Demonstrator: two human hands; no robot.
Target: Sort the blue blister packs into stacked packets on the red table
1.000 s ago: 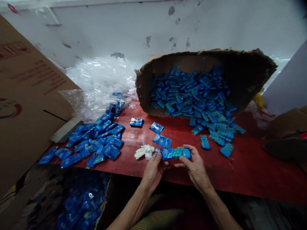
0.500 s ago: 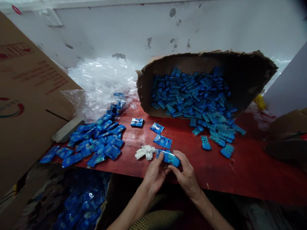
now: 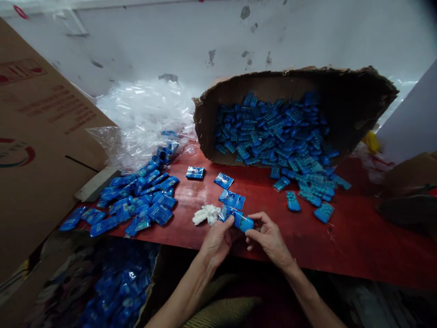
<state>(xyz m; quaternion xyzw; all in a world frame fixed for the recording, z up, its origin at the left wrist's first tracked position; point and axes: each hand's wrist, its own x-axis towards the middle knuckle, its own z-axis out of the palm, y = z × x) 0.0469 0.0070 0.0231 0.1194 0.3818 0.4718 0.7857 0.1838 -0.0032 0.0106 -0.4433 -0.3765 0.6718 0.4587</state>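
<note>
Between my hands, over the front edge of the red table, is a small blue case (image 3: 246, 223) with rounded ends and bead-like bumps. A shiny blue printed sleeve (image 3: 226, 212) covers or overlaps its left end; I cannot tell which. My left hand (image 3: 217, 240) is closed on the sleeve, thumb on top. The fingers of my right hand (image 3: 268, 236) pinch the right end of the case. Flat blue printed sleeves (image 3: 231, 199) lie just beyond, with a small stack (image 3: 195, 172) farther back. A crumpled white cloth or glove (image 3: 206, 215) lies left of the case.
A torn-edged cardboard box (image 3: 358, 118) on its side spills blue beaded cases (image 3: 273, 132) onto the table (image 3: 273, 191). Wrapped blue packs (image 3: 136, 200) are heaped left, before clear plastic (image 3: 146, 109). A big carton (image 3: 44, 118) stands left; blue packs (image 3: 116, 287) lie below the edge.
The case and sleeve have tilted and shifted slightly left. My right hand has moved a little right, its fingers now at the end of the case.
</note>
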